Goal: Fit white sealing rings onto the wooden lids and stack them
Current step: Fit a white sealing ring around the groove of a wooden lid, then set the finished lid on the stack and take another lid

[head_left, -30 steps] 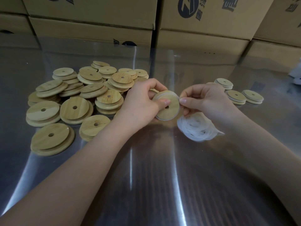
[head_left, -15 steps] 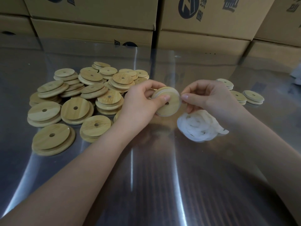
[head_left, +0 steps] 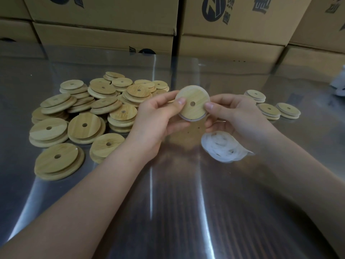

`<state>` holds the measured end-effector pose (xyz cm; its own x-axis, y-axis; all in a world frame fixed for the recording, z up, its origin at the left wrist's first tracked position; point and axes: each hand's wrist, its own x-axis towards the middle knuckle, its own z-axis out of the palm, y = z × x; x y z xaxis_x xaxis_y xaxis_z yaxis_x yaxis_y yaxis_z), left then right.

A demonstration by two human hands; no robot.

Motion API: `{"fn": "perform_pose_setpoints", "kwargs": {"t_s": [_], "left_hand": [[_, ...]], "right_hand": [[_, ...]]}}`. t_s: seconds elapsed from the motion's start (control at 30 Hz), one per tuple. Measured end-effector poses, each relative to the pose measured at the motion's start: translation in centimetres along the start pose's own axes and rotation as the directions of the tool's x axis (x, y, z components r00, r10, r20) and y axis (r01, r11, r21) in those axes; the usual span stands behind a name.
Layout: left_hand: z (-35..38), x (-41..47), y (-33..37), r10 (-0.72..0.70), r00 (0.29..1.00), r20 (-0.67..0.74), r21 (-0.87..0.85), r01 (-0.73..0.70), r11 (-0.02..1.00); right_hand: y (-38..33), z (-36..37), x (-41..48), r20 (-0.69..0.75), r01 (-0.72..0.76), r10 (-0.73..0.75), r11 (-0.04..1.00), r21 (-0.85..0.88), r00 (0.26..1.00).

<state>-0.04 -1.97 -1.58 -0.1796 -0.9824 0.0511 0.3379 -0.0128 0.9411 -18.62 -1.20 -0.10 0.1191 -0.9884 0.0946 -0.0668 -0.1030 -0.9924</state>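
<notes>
one wide-angle camera, worn on the head, faced forward and down over the bench, close above the left hand and right hand; cartons closed the far side.

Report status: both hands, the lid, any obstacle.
One wooden lid pinched by left hand and right hand. On its lower rim, white ring showing. Beneath, spare rings on table, nothing blocking.

held lid: ring shows only along lower rim | ring pile: count unreadable, partly behind right hand | white object: cut by right edge
</notes>
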Motion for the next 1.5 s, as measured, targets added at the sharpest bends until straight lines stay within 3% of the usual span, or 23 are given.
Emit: {"fn": "perform_pose_setpoints", "kwargs": {"t_s": [0.23, 0.8, 1.0, 1.17, 1.33, 1.5], "left_hand": [[-0.3, 0.4, -0.3, -0.077, 0.997, 0.004, -0.158, 0.077, 0.984], [-0.5, 0.4, -0.2, -0.064, 0.998, -0.008, -0.144, 0.063, 0.988], [-0.1, 0.1, -0.1, -0.057, 0.998, 0.006, -0.053, 0.057, 0.997], [0.4, -0.3, 0.0, -0.01, 1.0, -0.017, 0.105, 0.012, 0.994], [0.9, -0.9, -0.1, 0.02, 0.999, 0.051, 0.257, -0.032, 0.966], [1.3, -1.3, -0.5, 0.021, 0.994, 0.111, 0.349, -0.058, 0.935]], "right_hand": [[0.0, -0.1, 0.1, -0.003, -0.033, 0.034, 0.987, 0.158, 0.999], [0.3, 0.1, 0.2, 0.013, -0.112, 0.112, 0.97, 0.217, 0.994], [0.0, 0.2, 0.2, -0.086, -0.069, 0.098, 0.956, 0.286, 0.992], [0.0, -0.3, 0.5, -0.286, 0.023, 0.076, 0.945, 0.326, 0.955], [0.5, -1.8, 0.8, -0.428, 0.105, -0.048, 0.988, 0.11, 0.902], [1.0, -3.4, 1.5, -0.536, 0.07, -0.06, 0.998, -0.002, 0.842]]}}
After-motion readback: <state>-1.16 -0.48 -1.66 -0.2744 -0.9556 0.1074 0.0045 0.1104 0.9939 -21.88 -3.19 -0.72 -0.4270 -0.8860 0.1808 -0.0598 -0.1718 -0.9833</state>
